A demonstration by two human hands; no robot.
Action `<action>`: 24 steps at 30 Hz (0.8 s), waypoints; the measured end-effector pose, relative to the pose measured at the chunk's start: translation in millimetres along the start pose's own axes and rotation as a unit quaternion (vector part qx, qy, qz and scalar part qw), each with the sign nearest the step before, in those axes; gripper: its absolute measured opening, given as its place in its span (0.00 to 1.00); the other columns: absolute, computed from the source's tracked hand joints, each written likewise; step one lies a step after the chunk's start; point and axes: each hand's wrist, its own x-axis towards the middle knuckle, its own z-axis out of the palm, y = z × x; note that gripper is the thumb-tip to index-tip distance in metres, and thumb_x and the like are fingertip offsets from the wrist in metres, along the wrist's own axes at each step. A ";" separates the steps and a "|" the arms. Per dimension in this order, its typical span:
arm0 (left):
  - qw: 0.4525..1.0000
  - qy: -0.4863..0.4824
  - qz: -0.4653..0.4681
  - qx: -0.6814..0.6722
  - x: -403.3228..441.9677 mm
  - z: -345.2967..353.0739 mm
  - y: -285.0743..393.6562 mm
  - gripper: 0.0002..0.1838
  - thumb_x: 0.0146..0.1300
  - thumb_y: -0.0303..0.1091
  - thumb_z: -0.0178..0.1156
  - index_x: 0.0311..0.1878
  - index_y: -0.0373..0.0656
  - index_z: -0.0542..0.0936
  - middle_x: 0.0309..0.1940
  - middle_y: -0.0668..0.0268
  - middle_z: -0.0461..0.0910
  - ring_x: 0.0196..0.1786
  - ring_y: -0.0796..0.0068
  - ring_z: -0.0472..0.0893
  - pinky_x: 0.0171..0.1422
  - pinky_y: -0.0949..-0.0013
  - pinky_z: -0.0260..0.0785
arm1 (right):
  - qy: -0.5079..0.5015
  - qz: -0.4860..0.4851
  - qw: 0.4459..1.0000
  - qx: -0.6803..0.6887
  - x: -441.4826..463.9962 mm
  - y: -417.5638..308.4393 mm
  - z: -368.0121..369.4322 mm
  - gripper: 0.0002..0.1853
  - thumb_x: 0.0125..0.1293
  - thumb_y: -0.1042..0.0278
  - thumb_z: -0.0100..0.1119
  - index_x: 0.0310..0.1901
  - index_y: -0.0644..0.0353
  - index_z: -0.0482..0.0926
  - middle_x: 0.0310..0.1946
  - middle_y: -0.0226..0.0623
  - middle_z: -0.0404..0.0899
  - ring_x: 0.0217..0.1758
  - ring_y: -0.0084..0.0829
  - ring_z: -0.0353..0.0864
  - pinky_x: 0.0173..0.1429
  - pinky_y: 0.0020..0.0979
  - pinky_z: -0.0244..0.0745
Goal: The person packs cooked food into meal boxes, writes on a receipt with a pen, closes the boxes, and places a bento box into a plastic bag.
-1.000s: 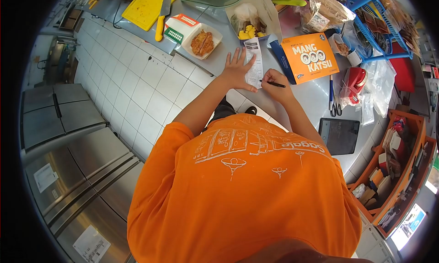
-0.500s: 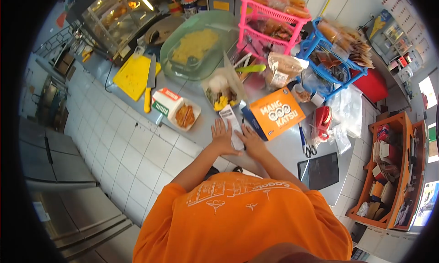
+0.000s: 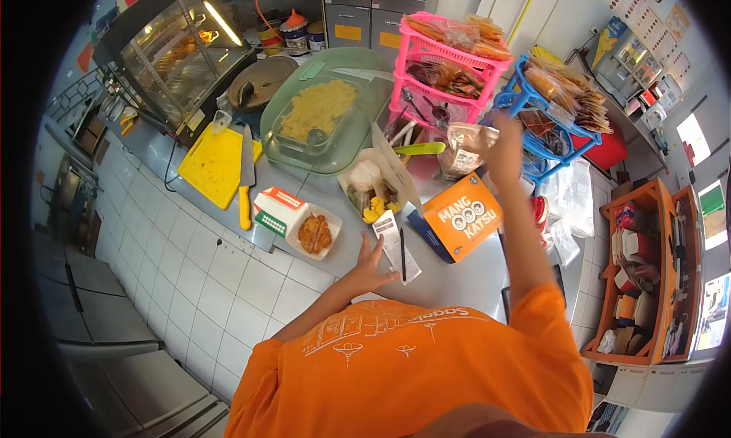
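Observation:
My left hand (image 3: 368,269) rests at the table's front edge with its fingers apart, beside a printed slip (image 3: 390,238). A black pen (image 3: 403,255) lies on the slip. My right hand (image 3: 499,145) is raised over the right side, in front of a clear bag of brown contents (image 3: 461,150); its fingers are blurred, and whether it touches the bag is unclear. Below that arm sits the orange Mang Katsu box (image 3: 463,216). An open box with rice and yellow pieces (image 3: 367,187) stands behind the slip. Left of it is a box with a fried cutlet (image 3: 314,234).
A knife (image 3: 247,168) lies on a yellow cutting board (image 3: 213,164) at the left. Behind are a green tub (image 3: 278,137), a heated display case (image 3: 167,50), a pink rack (image 3: 449,65) and a blue rack (image 3: 544,126). An orange shelf (image 3: 601,270) stands at the right.
My right hand has left the pen on the slip and reached forward and right over the orange box. My left hand stays near the slip. The view has tilted up toward the table's back.

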 end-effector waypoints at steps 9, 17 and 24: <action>0.975 -0.047 0.000 -0.215 -55.3 -116.2 -21.4 0.46 0.60 0.46 0.61 0.74 0.44 0.45 0.74 0.48 0.31 0.76 0.51 0.38 0.75 0.54 0.42 | -0.117 -0.018 0.972 -0.201 180.5 53.4 37.3 0.13 0.56 0.61 0.59 0.44 0.45 0.81 0.45 0.36 0.79 0.51 0.42 0.76 0.56 0.44 0.69; 0.887 0.002 -0.082 -0.454 -124.0 -180.0 -34.3 0.35 0.65 0.38 0.56 0.72 0.44 0.53 0.71 0.61 0.55 0.72 0.60 0.55 0.74 0.57 0.47 | -0.239 0.124 0.922 -0.277 213.6 89.1 50.0 0.11 0.57 0.58 0.58 0.41 0.42 0.84 0.41 0.35 0.83 0.46 0.39 0.81 0.49 0.41 0.75; 0.881 0.062 -0.110 -0.456 -136.7 -216.3 -32.7 0.32 0.65 0.41 0.56 0.70 0.43 0.60 0.69 0.62 0.60 0.69 0.61 0.60 0.73 0.56 0.48 | -0.304 0.150 0.865 -0.369 238.6 86.9 65.9 0.10 0.58 0.58 0.54 0.38 0.38 0.84 0.41 0.32 0.83 0.49 0.37 0.81 0.50 0.42 0.74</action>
